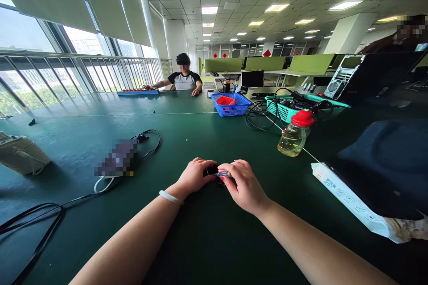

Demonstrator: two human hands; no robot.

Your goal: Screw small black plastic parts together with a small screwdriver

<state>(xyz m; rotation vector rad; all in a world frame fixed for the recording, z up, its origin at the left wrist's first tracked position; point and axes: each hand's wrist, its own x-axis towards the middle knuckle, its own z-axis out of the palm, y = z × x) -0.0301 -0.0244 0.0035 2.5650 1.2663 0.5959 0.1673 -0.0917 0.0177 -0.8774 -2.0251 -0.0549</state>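
Low over the dark green table (187, 240), my two hands meet near the middle of the head view. My left hand (194, 177), with a pale bangle (170, 196) on its wrist, is closed around a small black object (210, 170); its kind is mostly hidden by my fingers. My right hand (245, 187) pinches what looks like a small screwdriver (223, 173) with a translucent bluish handle and a yellowish end. It lies sideways, pointing left toward the black object. Whether its tip touches the object I cannot tell.
On the left are a blurred-out device (117, 158) with cables and a beige box (22, 153). Ahead stand a blue basket (231, 109) and a green basket (279, 109) of cables. To the right are a red-capped bottle (294, 136) and a white packet (351, 200). A person (184, 81) sits opposite.
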